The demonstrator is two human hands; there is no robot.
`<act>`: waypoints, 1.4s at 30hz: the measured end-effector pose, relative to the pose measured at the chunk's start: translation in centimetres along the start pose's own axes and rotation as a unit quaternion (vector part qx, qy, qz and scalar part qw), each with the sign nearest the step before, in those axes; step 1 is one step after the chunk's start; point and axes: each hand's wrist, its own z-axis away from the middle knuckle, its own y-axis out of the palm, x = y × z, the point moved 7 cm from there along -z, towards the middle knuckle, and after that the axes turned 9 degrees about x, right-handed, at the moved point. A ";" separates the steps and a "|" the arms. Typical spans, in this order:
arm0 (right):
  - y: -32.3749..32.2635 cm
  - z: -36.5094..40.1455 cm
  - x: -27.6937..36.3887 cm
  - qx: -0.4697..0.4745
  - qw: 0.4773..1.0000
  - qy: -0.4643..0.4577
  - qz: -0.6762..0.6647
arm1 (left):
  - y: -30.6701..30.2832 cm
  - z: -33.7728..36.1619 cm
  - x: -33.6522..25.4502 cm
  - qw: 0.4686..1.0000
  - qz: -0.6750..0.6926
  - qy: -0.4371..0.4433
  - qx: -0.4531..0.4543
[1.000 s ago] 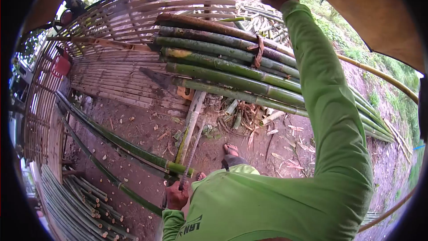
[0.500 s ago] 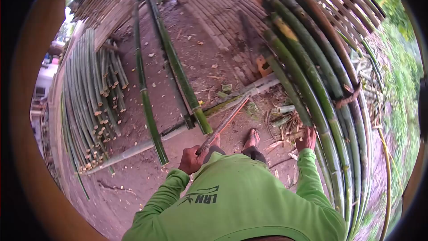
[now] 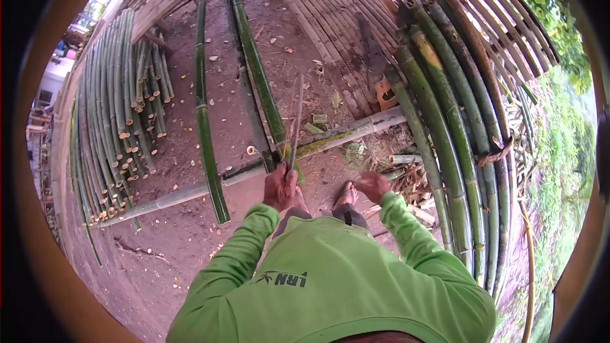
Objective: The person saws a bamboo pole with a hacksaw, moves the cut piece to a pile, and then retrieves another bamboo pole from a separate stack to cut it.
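My left hand (image 3: 280,188) is closed around the lower end of a long narrow saw (image 3: 297,121), which looks like a bow saw with a dark stick and a thin strip beside it. The saw points away from me, over the near end of a split green bamboo pole (image 3: 256,70). That pole's end rests across a lying bamboo log (image 3: 337,141), just beyond my left hand. My right hand (image 3: 372,186) hovers above the ground near my foot, apart from the poles. Its fingers point left and downward, too blurred to show whether they hold anything.
Another green bamboo pole (image 3: 204,133) lies over the log at left. Cut bamboo (image 3: 105,127) is stacked far left. Thick green poles (image 3: 445,114) lean close on my right, beside scraps (image 3: 413,174). A slatted bamboo platform (image 3: 318,16) stands ahead.
My right hand has left the thick poles on the right and moved toward the middle. The saw in my left hand has swung from slanting right to nearly straight ahead.
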 end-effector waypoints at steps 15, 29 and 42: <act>-6.2 -3.9 17.4 -0.334 0.912 0.070 0.227 | -6.5 1.9 3.4 0.957 -0.155 0.136 0.205; -15.8 -9.8 6.0 -0.328 0.849 0.213 0.355 | -20.0 11.5 23.5 0.957 -0.185 -0.220 -0.049; -18.2 -7.2 -0.7 -0.370 0.864 0.283 0.191 | -18.3 10.9 30.0 0.886 -0.082 -0.457 0.008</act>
